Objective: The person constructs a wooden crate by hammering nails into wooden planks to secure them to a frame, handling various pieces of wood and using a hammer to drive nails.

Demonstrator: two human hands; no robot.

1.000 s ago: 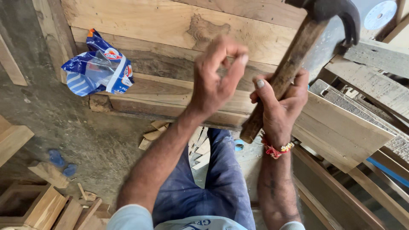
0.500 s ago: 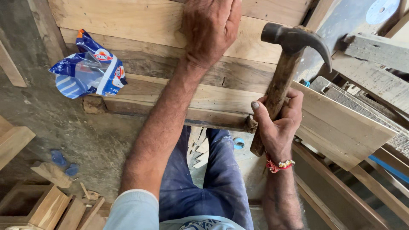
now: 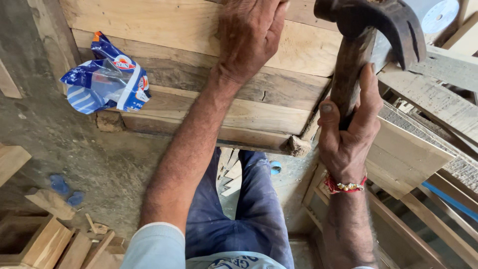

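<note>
My right hand [image 3: 348,134] is wrapped shut around the wooden handle of a claw hammer [image 3: 368,30]. The thumb lies along the near side of the handle and the fingers curl behind it. The hammer stands nearly upright, head at the top of the view, claw curving down to the right. A red bracelet with beads [image 3: 346,185] sits on that wrist.

My left hand [image 3: 249,35] lies palm-down on the stacked wooden boards [image 3: 199,107] in front of me. The knuckles face up and the fingers point away toward the top edge. The fingertips run out of view, so I cannot tell whether they pinch anything; the hand itself rests flat, closed on nothing visible.

The boards form a low stack of rough planks, pale on top and darker in the middle layer. The hammer hangs just beyond the right end of this stack, near its corner.

A crumpled blue and white plastic bag [image 3: 107,79] rests at the left end of the boards. My legs, in blue trousers [image 3: 239,214], extend beneath the stack. Small wooden boxes [image 3: 35,244] and offcuts lie on the dirt floor [image 3: 74,149] at lower left. More planks [image 3: 438,94] lean at the right.
</note>
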